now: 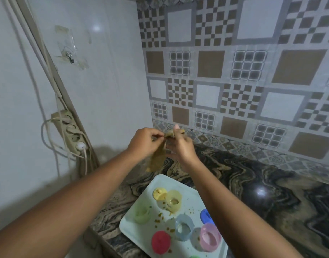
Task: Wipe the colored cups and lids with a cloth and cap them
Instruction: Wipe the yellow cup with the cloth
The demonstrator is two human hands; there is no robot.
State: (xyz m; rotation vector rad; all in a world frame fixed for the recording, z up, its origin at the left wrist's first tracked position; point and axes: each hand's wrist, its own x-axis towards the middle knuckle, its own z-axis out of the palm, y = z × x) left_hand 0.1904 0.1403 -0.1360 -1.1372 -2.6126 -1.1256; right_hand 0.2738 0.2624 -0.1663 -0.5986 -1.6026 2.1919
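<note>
Cloth [157,159], yellow-brown, is shown held up between both hands above the far part of the counter [271,192], with its loose end hanging toward the far corner of the tray [135,231]. The upper edge is pinched by the curled fingers and thumb of the left hand [145,140]. A bunched part just to the right is gripped by the right hand [180,146], one finger raised. Whether anything is wrapped inside the bunch cannot be told.

Near the hands, the pale blue tray is seen lying on the counter. Its left corner lies close to the counter's left edge, and its near side is cut off by the picture. On it are set, all uncapped:
- a yellow lid [159,193] touching a yellow cup [174,201] at the far end
- a green cup [142,214] at the left
- a light blue cup [184,227] in the middle
- a pink cup [209,237] just to its right
- a blue lid [206,216], partly hidden by the right forearm
- a red lid [161,242] nearest

Brown crumbs [160,217] are scattered between them.

Bare marbled counter is shown to the right of the tray, bounded at the far side by the patterned tile wall [234,71]. On the white wall at the left, a power strip [70,131] with trailing cords is fixed.
</note>
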